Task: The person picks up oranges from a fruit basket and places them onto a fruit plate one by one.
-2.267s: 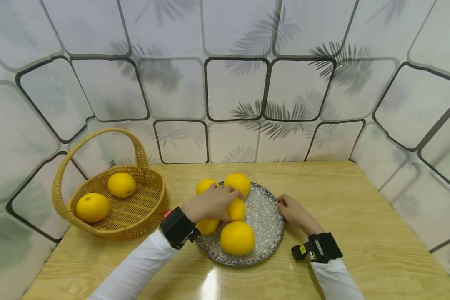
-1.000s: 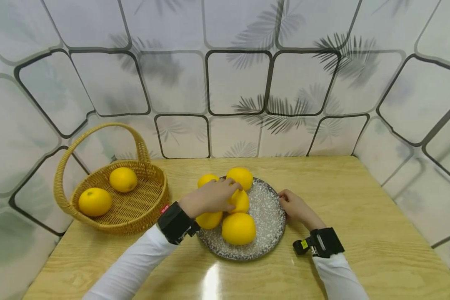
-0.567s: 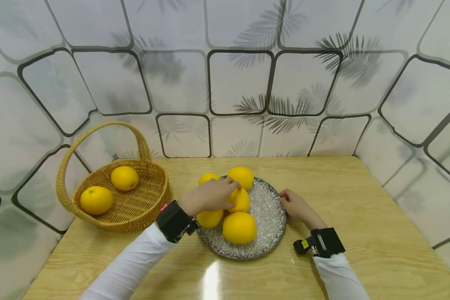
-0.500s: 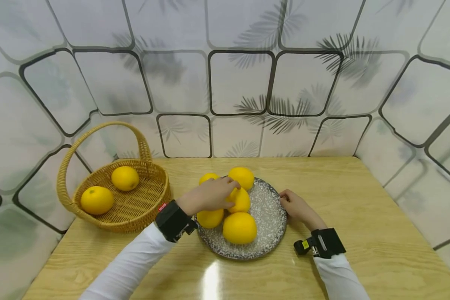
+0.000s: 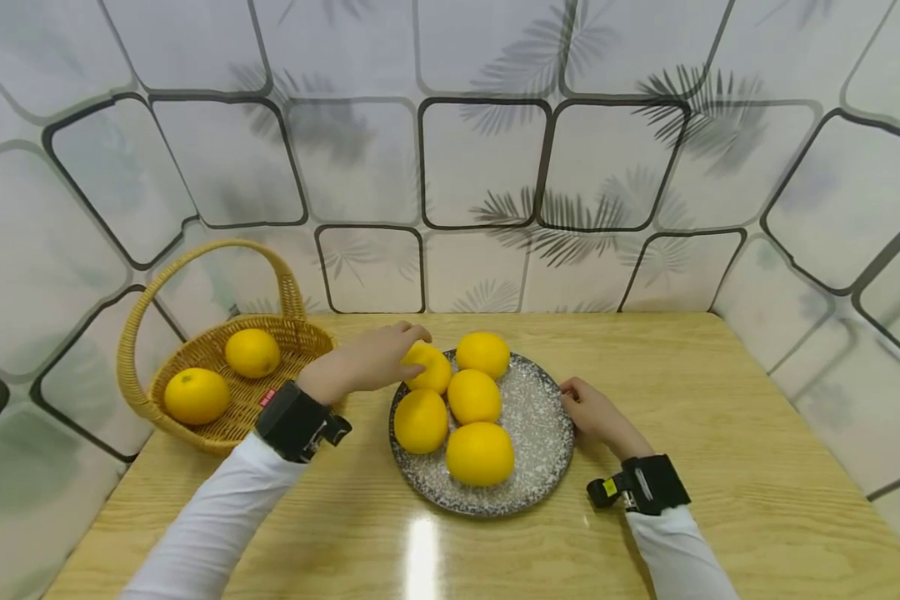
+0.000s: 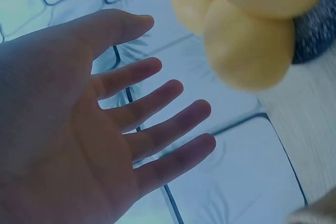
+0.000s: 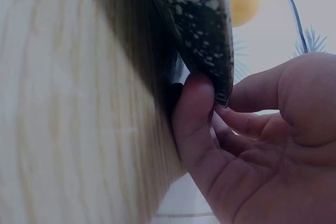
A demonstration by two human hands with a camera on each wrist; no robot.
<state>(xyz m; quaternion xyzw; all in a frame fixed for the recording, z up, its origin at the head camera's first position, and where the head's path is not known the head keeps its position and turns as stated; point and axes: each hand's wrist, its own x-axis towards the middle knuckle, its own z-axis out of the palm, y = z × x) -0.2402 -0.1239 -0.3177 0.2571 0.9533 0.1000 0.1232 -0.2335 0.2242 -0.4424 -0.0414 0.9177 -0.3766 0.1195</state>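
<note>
Several yellow citrus fruits (image 5: 480, 454) lie close together on a round speckled grey plate (image 5: 532, 433). My left hand (image 5: 371, 358) hovers at the plate's far left, by the leftmost back fruit (image 5: 431, 371), which it partly hides in the head view. In the left wrist view this left hand (image 6: 110, 114) has its fingers spread and relaxed, holding nothing, apart from the fruits (image 6: 249, 51). My right hand (image 5: 596, 414) pinches the plate's right rim; the right wrist view shows the rim (image 7: 218, 72) between thumb and fingers of the right hand (image 7: 262, 145).
A wicker basket (image 5: 270, 433) with a tall handle stands at the left, holding two yellow citrus fruits (image 5: 197, 396). My left forearm crosses in front of its right side. The wooden table (image 5: 645, 358) ends at a patterned wall covering (image 5: 487, 167).
My left hand has let go of the middle fruit and moved left and back, leaving that fruit on the plate. The right hand stays at the rim.
</note>
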